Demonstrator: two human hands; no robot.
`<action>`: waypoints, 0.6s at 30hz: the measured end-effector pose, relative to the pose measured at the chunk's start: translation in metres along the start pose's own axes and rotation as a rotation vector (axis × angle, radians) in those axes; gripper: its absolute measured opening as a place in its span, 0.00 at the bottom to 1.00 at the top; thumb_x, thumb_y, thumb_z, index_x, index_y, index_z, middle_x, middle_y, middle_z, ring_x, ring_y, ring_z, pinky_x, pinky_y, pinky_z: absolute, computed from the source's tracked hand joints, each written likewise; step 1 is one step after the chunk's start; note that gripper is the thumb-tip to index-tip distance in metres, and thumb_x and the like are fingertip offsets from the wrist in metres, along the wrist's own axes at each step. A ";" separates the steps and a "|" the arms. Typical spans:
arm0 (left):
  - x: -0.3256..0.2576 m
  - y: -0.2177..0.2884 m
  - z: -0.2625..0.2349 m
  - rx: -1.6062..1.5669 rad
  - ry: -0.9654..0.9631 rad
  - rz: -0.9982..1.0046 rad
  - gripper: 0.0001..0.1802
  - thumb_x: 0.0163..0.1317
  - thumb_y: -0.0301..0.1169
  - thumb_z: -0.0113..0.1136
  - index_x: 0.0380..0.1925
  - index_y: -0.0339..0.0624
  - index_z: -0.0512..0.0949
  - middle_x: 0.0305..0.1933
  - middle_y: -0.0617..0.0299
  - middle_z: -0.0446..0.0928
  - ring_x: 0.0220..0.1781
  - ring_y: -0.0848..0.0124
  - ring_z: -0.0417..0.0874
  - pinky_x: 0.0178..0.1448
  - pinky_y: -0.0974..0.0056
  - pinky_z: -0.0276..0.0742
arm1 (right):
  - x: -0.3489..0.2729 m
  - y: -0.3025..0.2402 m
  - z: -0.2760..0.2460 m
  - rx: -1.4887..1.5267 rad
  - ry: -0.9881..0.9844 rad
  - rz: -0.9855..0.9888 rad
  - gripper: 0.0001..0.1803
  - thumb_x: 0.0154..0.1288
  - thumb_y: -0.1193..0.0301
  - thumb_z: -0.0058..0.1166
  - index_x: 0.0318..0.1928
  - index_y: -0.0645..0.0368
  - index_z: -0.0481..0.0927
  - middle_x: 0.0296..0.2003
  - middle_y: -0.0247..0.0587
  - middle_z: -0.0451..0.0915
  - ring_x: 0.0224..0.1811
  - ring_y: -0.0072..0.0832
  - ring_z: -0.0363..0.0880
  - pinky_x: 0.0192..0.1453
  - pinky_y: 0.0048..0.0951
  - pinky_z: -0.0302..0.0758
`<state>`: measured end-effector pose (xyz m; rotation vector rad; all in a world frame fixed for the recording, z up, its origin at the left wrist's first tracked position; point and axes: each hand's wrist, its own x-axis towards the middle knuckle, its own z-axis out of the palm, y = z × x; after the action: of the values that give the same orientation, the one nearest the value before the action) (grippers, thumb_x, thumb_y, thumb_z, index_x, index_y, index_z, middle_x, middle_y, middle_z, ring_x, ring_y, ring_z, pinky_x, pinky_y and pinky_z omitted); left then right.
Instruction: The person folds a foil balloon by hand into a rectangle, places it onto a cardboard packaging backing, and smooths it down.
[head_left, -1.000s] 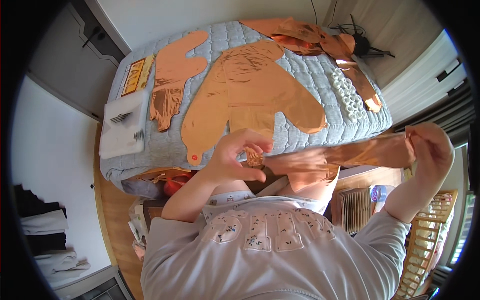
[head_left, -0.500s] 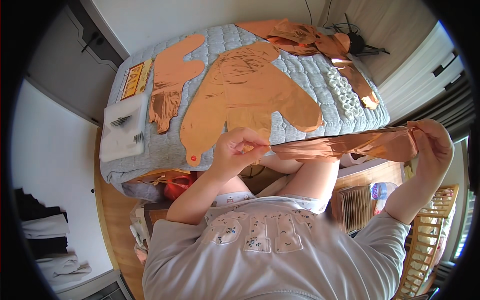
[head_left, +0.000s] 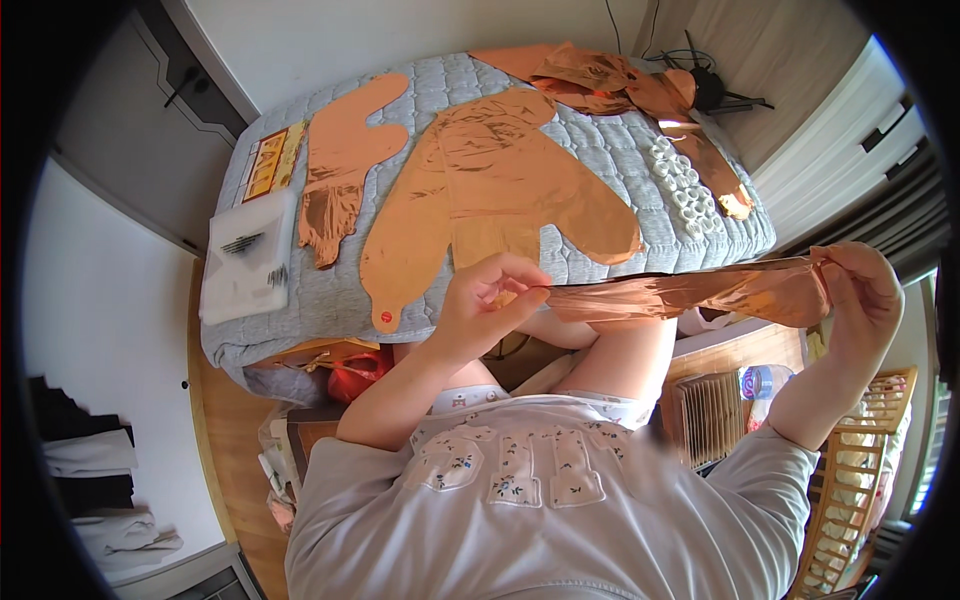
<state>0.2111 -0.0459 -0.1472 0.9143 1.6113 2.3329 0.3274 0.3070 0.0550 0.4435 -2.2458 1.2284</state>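
Head view: copper foil balloons [head_left: 500, 190] cover the grey quilt [head_left: 620, 150].

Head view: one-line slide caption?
Left hand and right hand stretch a crumpled copper foil balloon above a grey quilted bed.

Copper-coloured shiny foil balloons [head_left: 500, 190] lie on a grey quilted blanket [head_left: 620, 160], beside a white box [head_left: 245, 265].

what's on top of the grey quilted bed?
On the grey quilted bed: flat copper foil balloons, a crumpled foil heap, a white box, a flat packet, small white rolls. Anything beneath the foil is covered.
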 end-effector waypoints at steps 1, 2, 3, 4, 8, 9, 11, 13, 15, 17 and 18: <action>0.000 0.001 0.000 0.000 -0.001 0.001 0.08 0.66 0.21 0.67 0.44 0.39 0.82 0.47 0.62 0.84 0.50 0.76 0.83 0.53 0.69 0.77 | -0.001 0.000 0.000 0.000 0.001 -0.001 0.08 0.69 0.87 0.56 0.47 0.70 0.82 0.43 0.49 0.87 0.47 0.29 0.88 0.55 0.25 0.85; -0.001 0.003 0.000 0.048 -0.006 0.007 0.08 0.66 0.19 0.66 0.44 0.37 0.82 0.46 0.61 0.84 0.50 0.75 0.83 0.54 0.67 0.77 | -0.002 0.000 -0.001 -0.006 0.006 0.000 0.08 0.69 0.87 0.56 0.47 0.71 0.82 0.43 0.49 0.87 0.47 0.29 0.88 0.54 0.25 0.85; -0.001 0.004 0.001 0.097 -0.011 0.014 0.09 0.65 0.17 0.64 0.45 0.35 0.82 0.45 0.60 0.83 0.49 0.73 0.83 0.55 0.66 0.76 | -0.002 0.000 -0.001 -0.011 0.012 0.000 0.08 0.69 0.87 0.56 0.47 0.71 0.82 0.43 0.48 0.87 0.47 0.29 0.88 0.54 0.24 0.85; -0.001 0.005 0.002 0.096 -0.013 0.016 0.09 0.65 0.17 0.64 0.45 0.35 0.82 0.45 0.60 0.83 0.49 0.73 0.83 0.55 0.66 0.76 | -0.003 -0.001 -0.002 -0.013 0.013 -0.001 0.08 0.69 0.87 0.56 0.47 0.71 0.82 0.43 0.48 0.87 0.47 0.29 0.88 0.54 0.24 0.85; -0.003 0.008 -0.002 0.192 0.009 0.140 0.08 0.62 0.18 0.67 0.41 0.37 0.83 0.46 0.58 0.85 0.46 0.72 0.84 0.51 0.67 0.77 | -0.008 -0.007 0.004 -0.004 0.050 0.019 0.10 0.63 0.91 0.56 0.43 0.70 0.83 0.40 0.47 0.86 0.43 0.28 0.87 0.49 0.24 0.85; -0.005 0.009 -0.005 0.278 0.006 0.214 0.08 0.61 0.19 0.69 0.40 0.39 0.84 0.45 0.58 0.86 0.44 0.73 0.85 0.48 0.68 0.78 | -0.011 -0.009 0.006 0.010 0.073 0.038 0.11 0.60 0.92 0.56 0.41 0.70 0.83 0.39 0.47 0.86 0.41 0.27 0.87 0.47 0.23 0.85; -0.014 0.017 -0.009 0.321 0.009 0.212 0.08 0.60 0.19 0.69 0.39 0.39 0.84 0.44 0.58 0.86 0.43 0.71 0.85 0.45 0.68 0.78 | -0.018 -0.007 0.004 -0.015 0.039 -0.027 0.10 0.57 0.92 0.57 0.38 0.70 0.83 0.37 0.47 0.86 0.38 0.28 0.87 0.43 0.24 0.84; -0.023 0.029 -0.010 0.366 0.013 0.211 0.08 0.59 0.19 0.69 0.38 0.39 0.85 0.43 0.58 0.86 0.41 0.70 0.85 0.43 0.67 0.78 | -0.022 -0.004 0.006 -0.040 0.006 -0.093 0.10 0.54 0.92 0.57 0.35 0.69 0.82 0.34 0.46 0.85 0.35 0.28 0.86 0.40 0.25 0.83; -0.028 0.044 -0.011 0.491 0.015 0.315 0.07 0.58 0.18 0.69 0.35 0.39 0.85 0.38 0.59 0.87 0.37 0.68 0.85 0.39 0.66 0.77 | -0.023 -0.001 0.012 0.062 -0.067 -0.211 0.08 0.52 0.90 0.60 0.32 0.68 0.82 0.29 0.45 0.85 0.30 0.29 0.85 0.35 0.27 0.82; -0.039 0.063 -0.013 0.475 0.006 0.303 0.07 0.56 0.18 0.70 0.34 0.39 0.85 0.36 0.59 0.87 0.35 0.68 0.85 0.39 0.66 0.77 | -0.023 -0.003 0.017 0.076 -0.057 -0.212 0.07 0.52 0.89 0.61 0.31 0.67 0.81 0.26 0.44 0.84 0.27 0.30 0.85 0.33 0.28 0.82; -0.040 0.072 -0.015 0.449 -0.007 0.287 0.07 0.55 0.19 0.71 0.33 0.39 0.85 0.35 0.59 0.86 0.34 0.68 0.85 0.38 0.67 0.76 | -0.022 -0.002 0.018 0.105 -0.048 -0.209 0.06 0.54 0.88 0.61 0.32 0.67 0.81 0.27 0.45 0.84 0.27 0.29 0.85 0.33 0.27 0.82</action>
<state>0.2494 -0.1049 -0.1023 1.3161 2.1795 2.1596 0.3407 0.2918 0.0352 0.7361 -2.1183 1.2409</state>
